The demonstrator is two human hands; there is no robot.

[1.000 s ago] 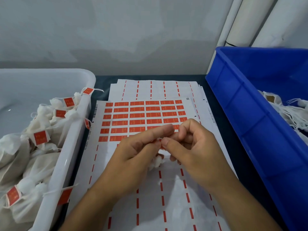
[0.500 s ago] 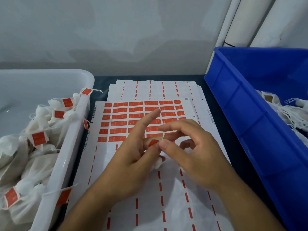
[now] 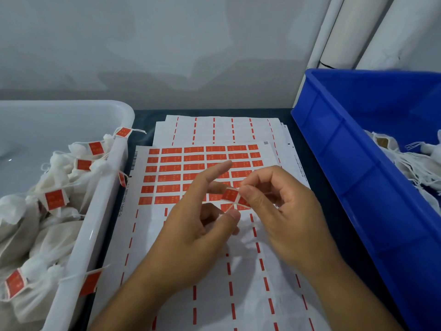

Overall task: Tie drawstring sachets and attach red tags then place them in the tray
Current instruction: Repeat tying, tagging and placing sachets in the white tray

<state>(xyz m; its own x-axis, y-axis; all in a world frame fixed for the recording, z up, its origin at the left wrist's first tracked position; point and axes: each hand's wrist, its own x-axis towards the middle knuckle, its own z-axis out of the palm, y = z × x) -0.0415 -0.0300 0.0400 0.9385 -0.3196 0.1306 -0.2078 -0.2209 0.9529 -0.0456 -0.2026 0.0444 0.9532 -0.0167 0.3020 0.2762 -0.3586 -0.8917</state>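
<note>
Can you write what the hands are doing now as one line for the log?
step: attaching red tag | right hand: pinches tag | left hand: holds string, index finger straight | white tray: tagged sachets inside

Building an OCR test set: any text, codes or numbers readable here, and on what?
Nothing reads.
Red tag in right hand: pale marks, blurred.
Sticker sheet: pale marks, barcode, small square code and edge print, all too small.
Tags on sachets in white tray: blurred.
</note>
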